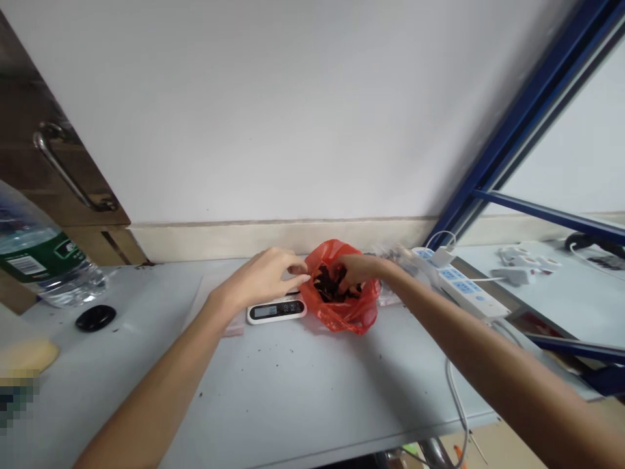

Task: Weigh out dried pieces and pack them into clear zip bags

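A red plastic bag (364, 319) stands with its mouth open on the grey table, holding dark, dried-looking pieces (328, 286) whose kind I cannot make out. My right hand (359, 268) reaches into it from the right, its fingers curled among the pieces and its fingertips partly hidden. At the bag's left rim is my left hand (266, 277), thumb and forefinger apart, fingertips close to the red plastic. Below that hand lies a small white digital scale (277, 311) with a lit display; its rear part is covered by the hand. Beside the scale, a flat pale packet (212, 296) lies partly behind my left wrist.
A large water bottle (46, 257) with a green label stands at the left, near a black oval object (96, 318). To the right are a white power strip (461, 286) with cables, clear plastic bags (407, 264) and a blue metal frame (488, 156). Dark crumbs dot the table (293, 404).
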Demonstrator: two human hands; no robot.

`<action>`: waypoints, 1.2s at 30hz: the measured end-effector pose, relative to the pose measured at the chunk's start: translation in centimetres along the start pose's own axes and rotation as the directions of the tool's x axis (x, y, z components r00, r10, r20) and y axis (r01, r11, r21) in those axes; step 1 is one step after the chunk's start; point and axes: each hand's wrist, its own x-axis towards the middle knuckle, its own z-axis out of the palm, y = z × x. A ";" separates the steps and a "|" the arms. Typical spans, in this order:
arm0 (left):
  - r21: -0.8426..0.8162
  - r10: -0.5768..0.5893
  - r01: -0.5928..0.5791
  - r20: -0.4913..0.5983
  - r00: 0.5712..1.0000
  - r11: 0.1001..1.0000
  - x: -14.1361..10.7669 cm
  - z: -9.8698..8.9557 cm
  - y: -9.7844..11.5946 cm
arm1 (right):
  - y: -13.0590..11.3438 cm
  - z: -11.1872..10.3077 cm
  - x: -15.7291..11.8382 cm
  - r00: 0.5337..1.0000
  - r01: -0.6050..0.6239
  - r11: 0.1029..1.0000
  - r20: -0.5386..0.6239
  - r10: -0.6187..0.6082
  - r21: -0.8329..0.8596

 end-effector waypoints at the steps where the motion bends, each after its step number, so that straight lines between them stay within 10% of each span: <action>1: -0.002 -0.010 0.010 0.011 1.000 1.000 -0.2 -0.3 -0.2 | -0.1 -0.4 -0.2 1.000 -0.003 1.000 0.018 0.004 -0.011; 10: 0.073 -0.302 0.294 0.168 0.938 0.953 -3.4 -3.8 -4.7 | -4.9 -4.7 -3.3 0.985 0.169 0.986 0.029 -0.169 -0.009; 19: 0.230 -0.511 0.458 0.325 0.796 0.859 -5.4 -5.2 -6.9 | -11.6 0.8 3.2 0.966 0.241 0.964 0.063 -0.249 0.115; 36: 0.227 -0.500 0.447 0.326 0.802 0.865 -5.7 -5.2 -8.0 | -10.5 1.7 4.7 0.984 0.180 0.981 -0.007 -0.181 -0.067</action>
